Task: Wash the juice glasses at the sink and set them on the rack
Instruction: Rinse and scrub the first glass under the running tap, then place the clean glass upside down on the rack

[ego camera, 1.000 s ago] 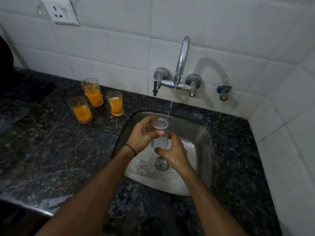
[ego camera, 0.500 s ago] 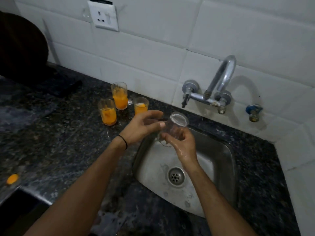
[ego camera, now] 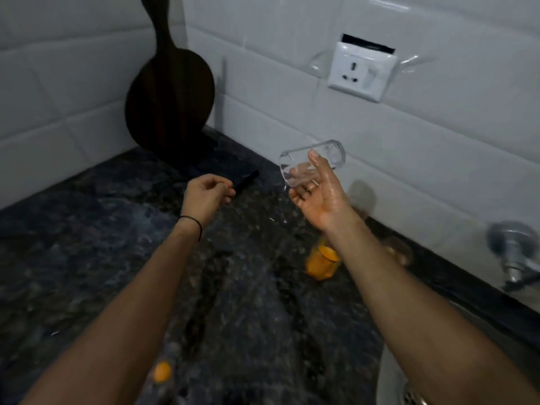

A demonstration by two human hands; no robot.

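Observation:
My right hand (ego camera: 320, 197) holds a clear, empty, wet juice glass (ego camera: 312, 162) tipped on its side above the dark counter, drops falling from it. My left hand (ego camera: 206, 194) hovers to its left with the fingers loosely curled and nothing in them. Below my right forearm stands a glass of orange juice (ego camera: 321, 263), partly hidden by the arm. A second glass (ego camera: 399, 252) behind the arm is blurred. The sink (ego camera: 391, 381) shows only at the bottom right corner. No rack is in view.
A dark round wooden board (ego camera: 169, 103) leans in the wall corner. A thin black object (ego camera: 247, 182) lies on the granite counter (ego camera: 87, 244) beyond my left hand. An orange scrap (ego camera: 162, 371) lies near the front. A wall socket (ego camera: 361, 71) and the tap valve (ego camera: 514, 249) are on the tiles.
The view has swung left, away from the sink. My right hand carried the glass up and left over the counter and tipped it sideways. My left hand let go of it.

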